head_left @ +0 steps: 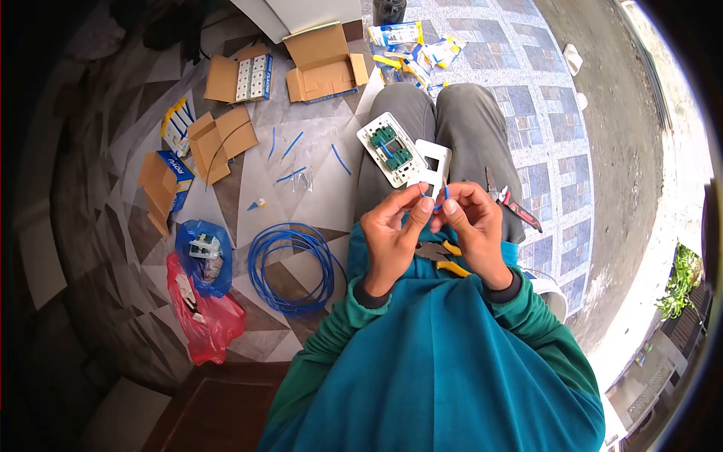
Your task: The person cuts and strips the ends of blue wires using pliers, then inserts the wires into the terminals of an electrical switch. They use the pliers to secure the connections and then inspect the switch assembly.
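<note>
Between my two hands, over my lap, is a short piece of blue wire [446,193]. My left hand [394,232] pinches one end between thumb and fingertips. The fingers of my right hand [476,232] are closed on the other end. Just beyond them, a white outlet plate [407,169] lies on my left thigh, showing its green-backed module [383,138] with blue wire in it. A white cover frame [444,153] rests beside it, partly hidden by my fingers. Yellow-handled pliers [452,267] lie on my lap below my hands. A red-and-black hand tool [523,214] sits on my right thigh.
On the floor to the left lie a coil of blue wire [257,290], cut wire pieces [292,144], a red plastic bag [215,324] and a blue bag [218,280]. Open cardboard boxes [320,81] and torn yellow-blue wrappers [398,35] are farther off.
</note>
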The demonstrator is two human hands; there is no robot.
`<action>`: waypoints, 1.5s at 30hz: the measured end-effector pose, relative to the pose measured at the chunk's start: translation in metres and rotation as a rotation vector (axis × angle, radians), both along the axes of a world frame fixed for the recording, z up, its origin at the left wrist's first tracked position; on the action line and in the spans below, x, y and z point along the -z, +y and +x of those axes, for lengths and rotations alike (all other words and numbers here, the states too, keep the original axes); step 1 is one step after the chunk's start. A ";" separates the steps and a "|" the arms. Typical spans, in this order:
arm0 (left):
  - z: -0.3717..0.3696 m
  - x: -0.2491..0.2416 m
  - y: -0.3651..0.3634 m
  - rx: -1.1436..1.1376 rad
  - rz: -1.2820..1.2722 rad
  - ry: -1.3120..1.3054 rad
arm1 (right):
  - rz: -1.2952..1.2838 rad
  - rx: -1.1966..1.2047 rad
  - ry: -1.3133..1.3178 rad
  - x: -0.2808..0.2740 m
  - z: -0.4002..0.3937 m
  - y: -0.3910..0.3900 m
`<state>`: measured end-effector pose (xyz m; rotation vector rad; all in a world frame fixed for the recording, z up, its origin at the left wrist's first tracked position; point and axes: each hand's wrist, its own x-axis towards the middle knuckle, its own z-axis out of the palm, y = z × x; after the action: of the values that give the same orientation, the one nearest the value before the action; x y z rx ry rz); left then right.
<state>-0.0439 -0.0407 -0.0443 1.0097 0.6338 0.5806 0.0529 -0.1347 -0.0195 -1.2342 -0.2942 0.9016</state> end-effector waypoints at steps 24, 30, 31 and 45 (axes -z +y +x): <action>0.063 0.073 0.059 -0.181 0.155 -0.196 | -0.105 0.074 -0.271 0.004 0.053 0.017; 0.044 0.053 0.070 0.024 -0.454 -0.368 | -0.007 -0.065 -0.448 -0.001 0.053 0.025; 0.040 0.052 0.073 0.044 -0.603 -0.381 | 0.018 -0.068 -0.419 0.000 0.053 0.025; 0.004 0.014 0.073 0.148 -0.812 -0.590 | -0.020 -0.326 -0.913 -0.028 0.031 0.035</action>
<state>-0.0400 0.0320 -0.0580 0.0970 0.2143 0.3994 0.0840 -0.1001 0.0086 -1.5873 -1.2403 0.5517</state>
